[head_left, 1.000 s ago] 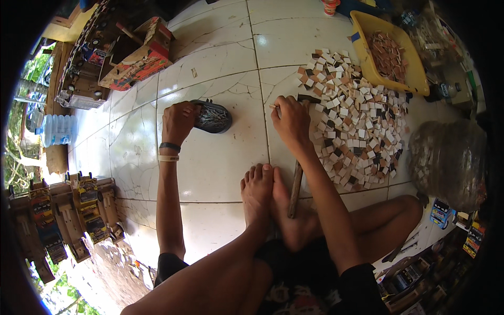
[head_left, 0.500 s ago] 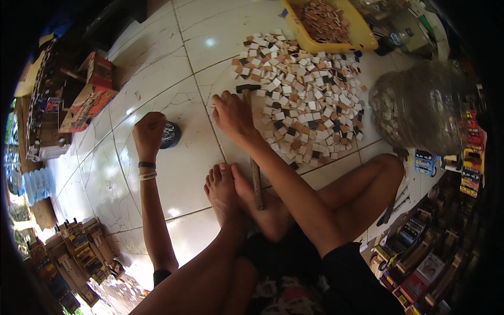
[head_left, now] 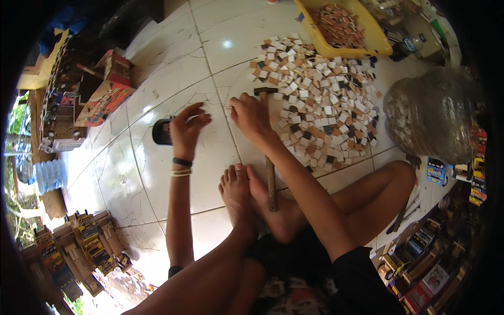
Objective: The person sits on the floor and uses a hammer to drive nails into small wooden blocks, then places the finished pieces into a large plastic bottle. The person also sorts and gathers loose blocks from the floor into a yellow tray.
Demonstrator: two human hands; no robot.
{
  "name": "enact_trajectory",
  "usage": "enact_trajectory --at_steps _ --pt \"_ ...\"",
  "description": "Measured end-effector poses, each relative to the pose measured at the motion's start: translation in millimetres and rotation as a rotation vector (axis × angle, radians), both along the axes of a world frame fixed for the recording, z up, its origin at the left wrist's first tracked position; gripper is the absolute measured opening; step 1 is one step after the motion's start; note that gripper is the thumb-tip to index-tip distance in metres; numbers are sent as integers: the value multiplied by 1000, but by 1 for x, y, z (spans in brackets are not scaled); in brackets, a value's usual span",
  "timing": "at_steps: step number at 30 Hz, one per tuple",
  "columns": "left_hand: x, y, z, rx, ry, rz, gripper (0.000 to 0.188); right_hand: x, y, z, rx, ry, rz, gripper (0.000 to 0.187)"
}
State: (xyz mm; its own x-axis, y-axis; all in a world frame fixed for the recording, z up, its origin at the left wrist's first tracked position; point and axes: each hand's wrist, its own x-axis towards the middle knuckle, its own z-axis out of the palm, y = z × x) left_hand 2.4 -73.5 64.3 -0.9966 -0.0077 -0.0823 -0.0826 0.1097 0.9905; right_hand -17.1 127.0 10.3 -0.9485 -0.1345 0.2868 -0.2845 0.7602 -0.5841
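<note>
Probably for reach, the tub (head_left: 161,133) sits centre-left beside the half-open left hand (head_left: 186,131), any contents unclear; mid-frame, the right hand (head_left: 251,118) pinches a chip (head_left: 229,107).

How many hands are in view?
2: left hand, beside the black dish; right hand, pinching a small pale piece beside the hammer. Neither is hidden.

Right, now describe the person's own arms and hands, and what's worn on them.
Both the left hand and the right hand are gloveless. The left wrist wears a dark band and a pale band; no band shows on the right. The forearms are bare, with a black right sleeve and a dark left sleeve edge.
</note>
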Motion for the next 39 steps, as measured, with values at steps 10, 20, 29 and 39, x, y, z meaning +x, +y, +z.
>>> enact_trajectory --at_steps 10,20,29,39 --pt "-15 48 -44 237 115 247 17 -1 6 1 -74 -28 37 9" --pt "-21 55 -48 231 136 270 12 -1 7 2 -93 -22 39 10" --pt "-19 59 -49 232 134 290 12 -2 7 1 -84 -43 48 11" --pt "-18 63 -52 33 235 296 9 -1 6 1 -22 -23 51 10"
